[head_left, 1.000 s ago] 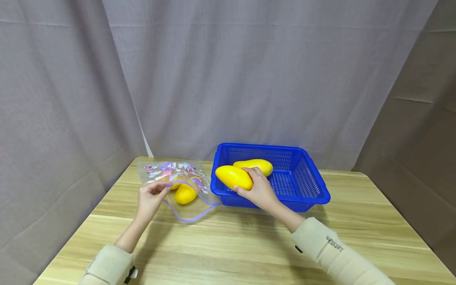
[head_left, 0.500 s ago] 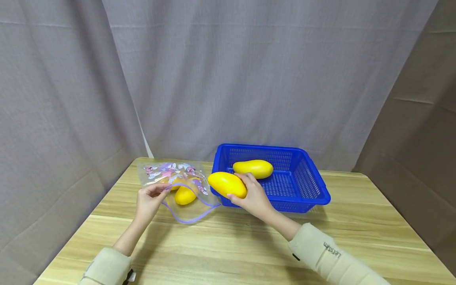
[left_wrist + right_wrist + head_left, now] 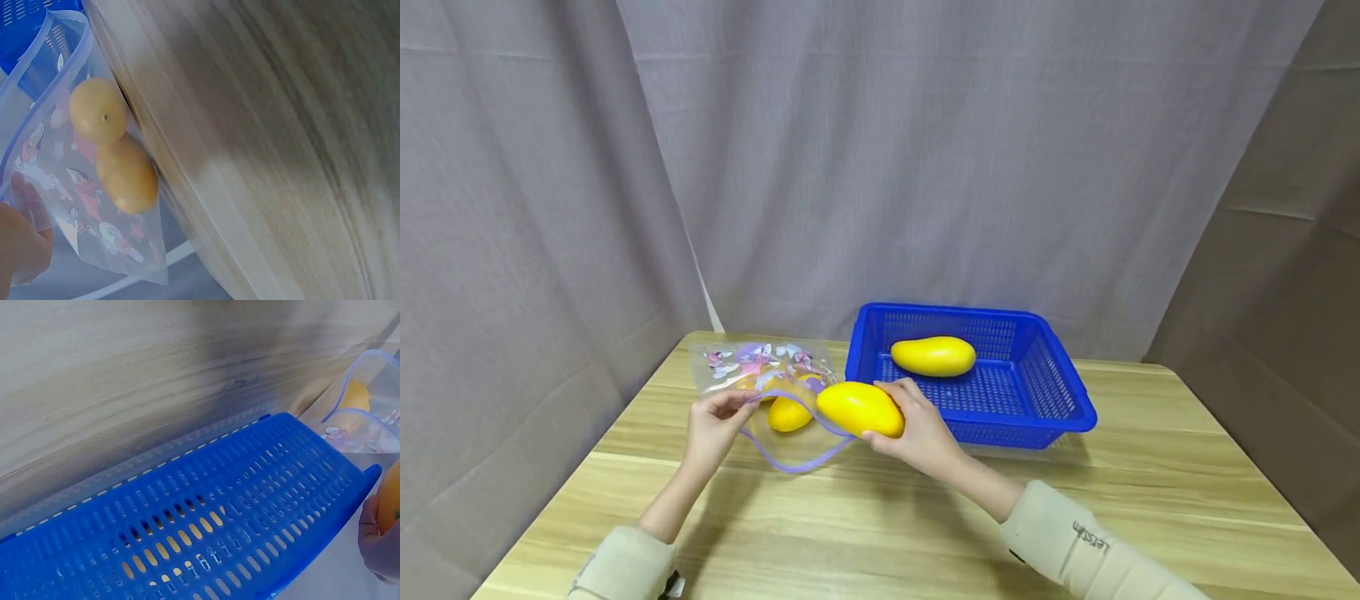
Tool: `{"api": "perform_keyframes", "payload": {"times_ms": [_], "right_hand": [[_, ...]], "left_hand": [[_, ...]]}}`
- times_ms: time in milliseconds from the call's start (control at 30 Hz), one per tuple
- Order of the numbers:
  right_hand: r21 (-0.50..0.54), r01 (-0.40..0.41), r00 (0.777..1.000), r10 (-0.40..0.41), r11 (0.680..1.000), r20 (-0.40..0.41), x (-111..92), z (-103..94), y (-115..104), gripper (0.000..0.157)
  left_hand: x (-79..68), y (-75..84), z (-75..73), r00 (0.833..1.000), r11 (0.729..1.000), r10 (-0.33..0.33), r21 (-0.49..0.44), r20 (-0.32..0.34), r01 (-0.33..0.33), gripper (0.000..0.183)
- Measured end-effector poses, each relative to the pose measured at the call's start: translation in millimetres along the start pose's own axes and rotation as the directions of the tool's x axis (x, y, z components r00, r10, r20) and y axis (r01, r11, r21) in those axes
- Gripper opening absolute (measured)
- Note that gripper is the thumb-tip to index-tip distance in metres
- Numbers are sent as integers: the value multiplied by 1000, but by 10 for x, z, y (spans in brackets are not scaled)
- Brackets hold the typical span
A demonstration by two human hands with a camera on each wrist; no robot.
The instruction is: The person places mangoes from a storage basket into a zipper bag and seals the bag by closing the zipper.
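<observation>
My left hand [image 3: 716,423] pinches the upper rim of a clear zip bag [image 3: 797,462] with a purple edge and printed pink figures. The bag's mouth gapes toward the right. Two mangoes [image 3: 128,175] lie inside it, touching each other, as the left wrist view shows. My right hand [image 3: 922,429] grips another yellow mango [image 3: 859,408] between thumb and fingers. That mango's tip is at the right side of the bag's mouth, in front of the basket's left corner; whether it touches the bag, I cannot tell.
A blue plastic basket [image 3: 1063,421] with slotted walls stands right of the bag, with one mango [image 3: 934,357] lying at its left inside. Both rest on a wooden table [image 3: 865,533]. Grey curtain [image 3: 925,167] hangs behind and at the sides.
My right hand has carried its mango left and down, out over the basket's rim to the bag's mouth. The left hand has hardly moved and keeps its pinch on the bag.
</observation>
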State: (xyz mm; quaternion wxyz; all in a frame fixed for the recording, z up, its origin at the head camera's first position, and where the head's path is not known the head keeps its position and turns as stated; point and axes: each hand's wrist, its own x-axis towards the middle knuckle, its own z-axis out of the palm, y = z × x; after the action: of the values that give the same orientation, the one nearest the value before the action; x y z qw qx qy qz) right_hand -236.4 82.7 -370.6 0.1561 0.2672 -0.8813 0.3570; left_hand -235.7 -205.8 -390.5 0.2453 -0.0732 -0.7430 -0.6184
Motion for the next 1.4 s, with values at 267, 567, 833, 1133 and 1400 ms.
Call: {"api": "perform_keyframes", "payload": {"times_ms": [267,567,833,1133,1400], "right_hand": [[-1,-6,1000,6,1000,19,-21,26,-51,64],[17,23,1000,-23,1000,22,-92,104,-110,66],[30,42,997,-43,999,60,-156,198,-129,65],[42,34,994,-38,999,101,-217,300,-106,64],[46,45,991,-51,998,123,-246,374,-82,62]], "left_hand": [[-52,254,3,1000,1000,-20,-7,-1,20,12],[-71,255,-9,1000,1000,-22,13,0,22,11],[-33,47,-19,1000,999,-5,37,-9,5,11],[-24,21,-3,1000,1000,-12,3,-10,12,11],[-79,270,3,1000,1000,-7,15,-4,7,10]]}}
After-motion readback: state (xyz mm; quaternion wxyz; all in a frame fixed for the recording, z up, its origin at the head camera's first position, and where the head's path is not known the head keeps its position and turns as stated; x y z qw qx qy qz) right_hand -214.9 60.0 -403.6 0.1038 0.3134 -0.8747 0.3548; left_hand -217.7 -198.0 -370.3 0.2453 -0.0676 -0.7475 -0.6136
